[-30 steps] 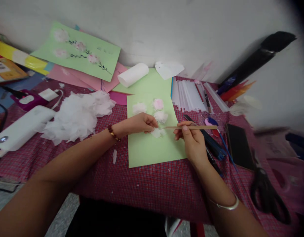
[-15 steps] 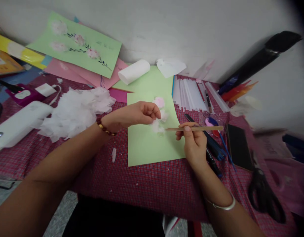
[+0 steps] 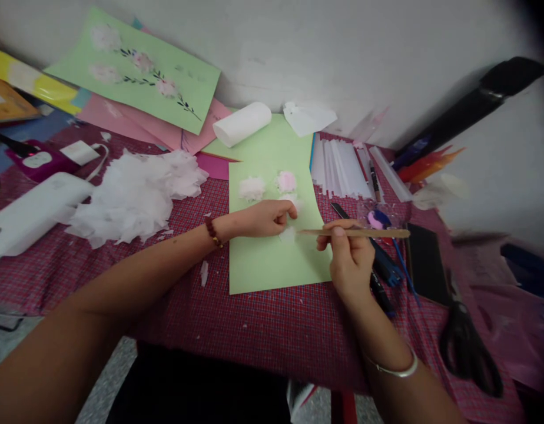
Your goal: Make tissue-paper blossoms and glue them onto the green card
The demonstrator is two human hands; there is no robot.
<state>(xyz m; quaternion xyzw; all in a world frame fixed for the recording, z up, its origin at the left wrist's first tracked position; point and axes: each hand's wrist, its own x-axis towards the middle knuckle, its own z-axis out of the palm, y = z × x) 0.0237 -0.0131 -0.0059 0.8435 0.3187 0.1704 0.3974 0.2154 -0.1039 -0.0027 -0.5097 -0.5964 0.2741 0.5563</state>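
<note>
A light green sheet of paper (image 3: pixel 272 274) lies on the table in front of me, with pale tissue-paper flowers on its upper part, among them a white one (image 3: pixel 252 188) and a pinkish one (image 3: pixel 287 181). My left hand (image 3: pixel 267 219) rests over the sheet, fingers curled and closed at the edge of a small piece of white tissue paper (image 3: pixel 288 235). Between the thumb and fingers of my right hand (image 3: pixel 349 259) is a slim wooden stick (image 3: pixel 378 233), held level. Its pointed tip meets or nearly meets that piece. Part of another flower is hidden behind my left hand.
A heap of white tissue pieces (image 3: pixel 126 194) and a white glue gun-like device (image 3: pixel 42 218) lie left. Behind stand a finished flower card (image 3: pixel 166 65) and a white paper roll (image 3: pixel 242 123). White strips (image 3: pixel 340 171), a black notebook (image 3: pixel 428 262) and scissors (image 3: pixel 468 347) lie right.
My left hand has turned and dropped slightly, baring the white flower on the upper left of the sheet. The stick in my right hand has shifted slightly right.
</note>
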